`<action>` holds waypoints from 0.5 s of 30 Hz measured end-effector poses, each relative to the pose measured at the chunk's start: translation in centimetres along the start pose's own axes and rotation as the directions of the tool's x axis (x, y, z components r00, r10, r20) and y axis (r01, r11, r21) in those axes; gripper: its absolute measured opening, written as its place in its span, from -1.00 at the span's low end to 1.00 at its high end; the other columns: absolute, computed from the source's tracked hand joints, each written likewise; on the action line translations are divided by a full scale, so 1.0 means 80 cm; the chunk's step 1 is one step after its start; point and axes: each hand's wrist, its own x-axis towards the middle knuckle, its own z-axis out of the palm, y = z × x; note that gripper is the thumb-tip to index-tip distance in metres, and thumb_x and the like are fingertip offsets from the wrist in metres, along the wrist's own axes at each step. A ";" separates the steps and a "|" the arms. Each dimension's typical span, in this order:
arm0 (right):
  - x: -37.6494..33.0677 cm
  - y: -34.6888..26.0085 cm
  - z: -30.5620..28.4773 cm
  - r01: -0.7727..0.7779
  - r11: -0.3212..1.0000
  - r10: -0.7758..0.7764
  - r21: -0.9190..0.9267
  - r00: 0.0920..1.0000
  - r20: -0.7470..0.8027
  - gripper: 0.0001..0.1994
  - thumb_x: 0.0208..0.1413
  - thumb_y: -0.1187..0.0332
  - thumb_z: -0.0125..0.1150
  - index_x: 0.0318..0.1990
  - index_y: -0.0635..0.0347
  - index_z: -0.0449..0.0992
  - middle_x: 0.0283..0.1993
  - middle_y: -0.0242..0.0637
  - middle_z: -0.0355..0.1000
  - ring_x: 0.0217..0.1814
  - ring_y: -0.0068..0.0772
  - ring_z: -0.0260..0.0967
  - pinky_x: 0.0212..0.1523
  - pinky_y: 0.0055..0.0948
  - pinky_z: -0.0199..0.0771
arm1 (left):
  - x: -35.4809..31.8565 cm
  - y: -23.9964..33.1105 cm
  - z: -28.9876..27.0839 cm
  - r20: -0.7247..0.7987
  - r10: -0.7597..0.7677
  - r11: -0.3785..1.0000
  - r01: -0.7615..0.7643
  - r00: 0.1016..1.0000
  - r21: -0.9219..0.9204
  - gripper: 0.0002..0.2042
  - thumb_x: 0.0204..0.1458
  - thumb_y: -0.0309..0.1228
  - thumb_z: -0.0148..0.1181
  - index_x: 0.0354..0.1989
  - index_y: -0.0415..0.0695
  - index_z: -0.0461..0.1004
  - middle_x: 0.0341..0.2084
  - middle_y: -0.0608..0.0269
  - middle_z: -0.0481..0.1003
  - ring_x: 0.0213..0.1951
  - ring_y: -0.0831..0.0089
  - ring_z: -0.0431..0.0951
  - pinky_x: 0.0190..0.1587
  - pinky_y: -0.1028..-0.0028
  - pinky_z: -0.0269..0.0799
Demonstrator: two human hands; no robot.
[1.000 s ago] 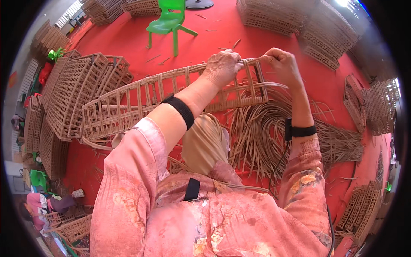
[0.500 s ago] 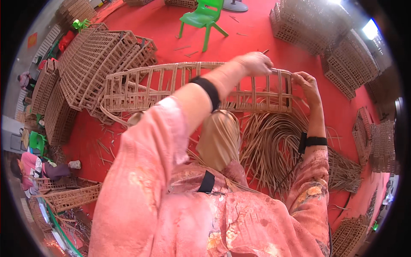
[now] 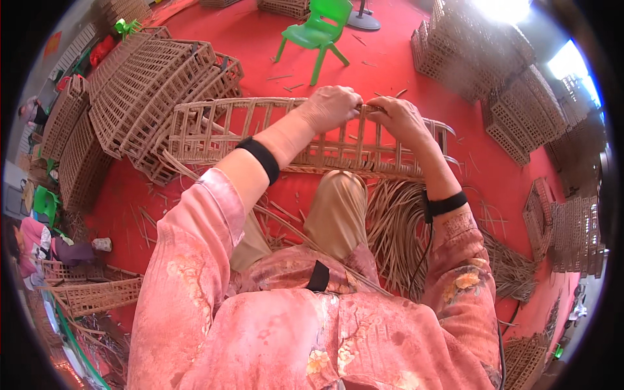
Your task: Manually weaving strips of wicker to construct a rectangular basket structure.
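Observation:
A long brown openwork wicker basket (image 3: 270,103) lies across in front of my knees, its top rim on the far side. My left hand (image 3: 333,106) is closed on this rim just right of its middle, the fingertips pinched together. Close beside it, my right hand (image 3: 395,117) also pinches the rim, thumb and forefinger almost touching the left fingertips. Whether a thin strip lies between the fingers is too small to tell. To the right of my knee, a large coil of loose wicker strips (image 3: 403,224) is spread on the red floor.
Stacked wicker baskets (image 3: 153,91) stand at the left, with more basket stacks (image 3: 468,55) at the far right. A green plastic chair (image 3: 318,29) stands ahead on the red floor (image 3: 260,39). Another person (image 3: 36,250) sits at the left edge beside a basket.
My left hand has moved left and slightly down along the rim. My right hand has come left from the basket's right end to meet it. The basket has shifted slightly right.

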 end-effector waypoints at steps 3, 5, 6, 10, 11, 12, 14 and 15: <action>0.003 -0.008 0.005 0.065 0.995 -0.066 -0.079 0.998 -0.010 -0.69 0.17 0.09 0.16 -0.12 0.09 0.62 -0.25 -0.14 0.57 -0.13 -0.02 0.50 -0.09 -0.10 0.46 | -0.003 0.005 0.001 0.003 -0.028 0.993 0.028 1.000 0.115 -0.76 0.14 -0.30 0.15 -0.12 -0.17 0.57 -0.21 0.10 0.56 -0.10 0.13 0.58 -0.03 0.18 0.49; 0.002 -0.009 0.006 0.054 0.990 -0.055 -0.130 0.999 -0.003 -0.69 0.17 0.09 0.15 -0.11 0.08 0.62 -0.26 -0.14 0.57 -0.15 -0.02 0.51 -0.11 -0.11 0.47 | -0.001 -0.002 0.004 -0.001 0.053 0.983 -0.052 0.999 0.174 -0.80 0.14 -0.32 0.13 -0.20 -0.14 0.59 -0.24 0.12 0.57 -0.14 0.12 0.59 -0.05 0.17 0.49; 0.002 -0.008 0.006 0.036 0.984 -0.037 -0.175 0.999 -0.003 -0.69 0.18 0.08 0.15 -0.11 0.07 0.63 -0.26 -0.14 0.57 -0.17 -0.02 0.51 -0.13 -0.11 0.47 | 0.001 -0.004 0.004 -0.005 0.047 0.984 -0.045 0.999 0.174 -0.80 0.14 -0.32 0.13 -0.20 -0.14 0.59 -0.24 0.12 0.57 -0.14 0.12 0.59 -0.05 0.17 0.49; 0.003 0.001 0.013 0.050 0.996 -0.053 -0.073 0.998 -0.038 -0.68 0.18 0.05 0.15 -0.13 0.05 0.64 -0.29 -0.12 0.56 -0.21 -0.01 0.52 -0.17 -0.10 0.47 | 0.006 -0.008 0.009 -0.039 -0.004 0.998 0.007 0.999 0.062 -0.79 0.12 -0.30 0.12 -0.25 -0.11 0.63 -0.31 0.10 0.60 -0.15 0.12 0.59 -0.05 0.17 0.49; 0.007 -0.004 0.012 0.049 0.997 -0.051 -0.056 0.998 -0.036 -0.67 0.17 0.04 0.16 -0.14 0.05 0.64 -0.29 -0.11 0.56 -0.21 -0.02 0.52 -0.16 -0.11 0.47 | 0.003 -0.013 0.006 -0.036 -0.023 1.000 0.023 0.999 0.006 -0.79 0.11 -0.30 0.13 -0.25 -0.10 0.64 -0.31 0.12 0.61 -0.15 0.14 0.60 -0.05 0.17 0.49; 0.012 -0.009 0.011 0.051 0.998 -0.052 -0.038 0.998 -0.033 -0.67 0.17 0.03 0.17 -0.15 0.06 0.64 -0.30 -0.11 0.56 -0.21 -0.02 0.53 -0.16 -0.12 0.48 | -0.001 -0.018 0.001 -0.033 -0.044 0.998 0.042 0.998 -0.049 -0.79 0.09 -0.29 0.14 -0.25 -0.08 0.65 -0.31 0.14 0.62 -0.15 0.15 0.60 -0.04 0.18 0.49; 0.012 0.009 0.011 0.031 0.999 -0.030 0.025 0.999 -0.046 -0.71 0.14 0.11 0.23 -0.12 0.06 0.65 -0.33 -0.09 0.56 -0.24 -0.05 0.54 -0.21 -0.19 0.48 | 0.016 -0.030 0.007 -0.063 0.103 0.994 -0.100 0.993 0.052 -0.80 0.03 -0.26 0.22 -0.26 -0.03 0.68 -0.32 0.17 0.63 -0.17 0.19 0.62 -0.02 0.21 0.50; 0.012 0.016 0.007 0.055 0.997 -0.054 0.050 0.998 -0.029 -0.73 0.13 0.16 0.24 -0.11 0.06 0.65 -0.33 -0.09 0.56 -0.26 -0.08 0.56 -0.22 -0.21 0.48 | 0.023 -0.032 0.013 -0.057 0.110 0.994 -0.110 0.992 0.000 -0.79 0.01 -0.23 0.24 -0.25 0.00 0.68 -0.32 0.17 0.64 -0.16 0.21 0.63 -0.01 0.23 0.50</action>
